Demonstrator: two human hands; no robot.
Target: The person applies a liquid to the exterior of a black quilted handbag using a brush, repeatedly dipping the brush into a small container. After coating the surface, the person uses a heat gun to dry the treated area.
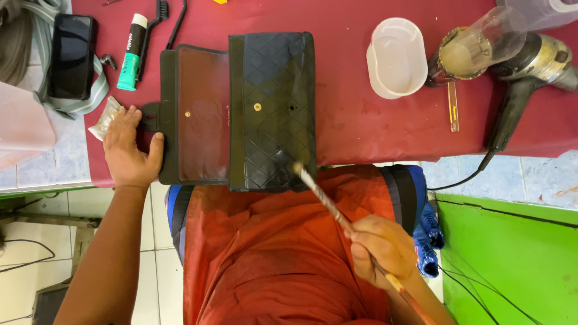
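Just right of left hand [129, 150]: handbag [241, 111]

Work surface: table [361, 129] covered with dark red cloth, front edge facing person.

Items lying directly on cloth:
- black quilted handbag [241, 111], flap opened flat, brown lining up, near front edge
- black phone [72, 55] on grey strap, far left
- green-and-black tube [131, 54], white cap, beside thin black brush [153, 33]
- small clear plastic packet [106, 117], left of bag
- white oval plastic container [396, 57], right of bag
- yellow stick [453, 107]
- hair dryer [518, 57], lying on side, cord over edge
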